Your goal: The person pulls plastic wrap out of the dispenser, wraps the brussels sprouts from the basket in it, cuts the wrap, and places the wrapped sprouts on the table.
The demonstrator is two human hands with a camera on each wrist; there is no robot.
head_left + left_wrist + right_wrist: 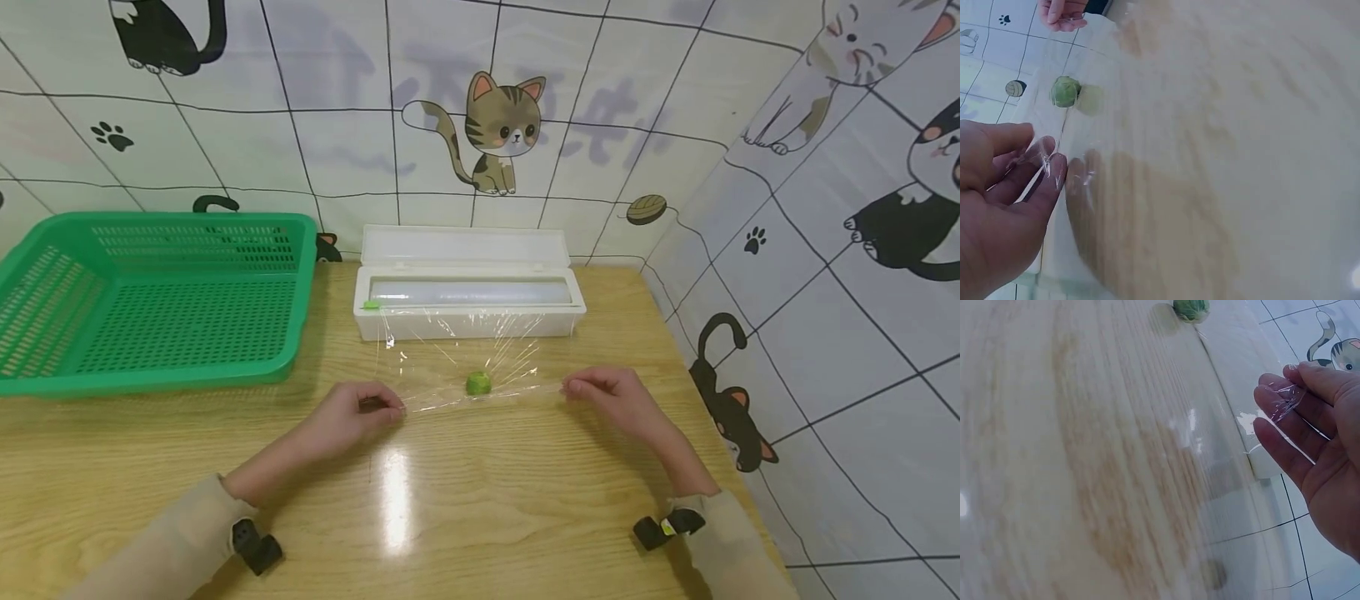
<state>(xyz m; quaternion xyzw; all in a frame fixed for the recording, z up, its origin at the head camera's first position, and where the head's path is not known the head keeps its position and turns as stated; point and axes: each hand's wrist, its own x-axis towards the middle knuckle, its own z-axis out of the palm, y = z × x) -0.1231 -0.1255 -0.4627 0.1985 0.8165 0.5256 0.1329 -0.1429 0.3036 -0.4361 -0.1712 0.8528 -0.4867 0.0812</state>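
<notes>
A sheet of clear cling film point(435, 367) stretches from the white dispenser box point(472, 325) toward me. My left hand point(365, 410) pinches its near left corner; in the left wrist view the film point(1044, 156) bunches between thumb and fingers. The near right corner is pinched by my right hand point(611, 398), with crumpled film point(1288, 400) at the fingertips in the right wrist view. A small green Brussels sprout point(478, 383) lies between the hands, by the film's near edge, overlapped by the film. Creases fan out from it toward the box.
The dispenser's lid point(465, 247) is raised, showing the film roll point(472, 292) inside. A green slider point(371, 305) sits at the left of its front edge. To the left stands a green plastic basket point(292, 333). Cat-patterned wall covering point(337, 150) borders the wooden table point(480, 500) behind and right.
</notes>
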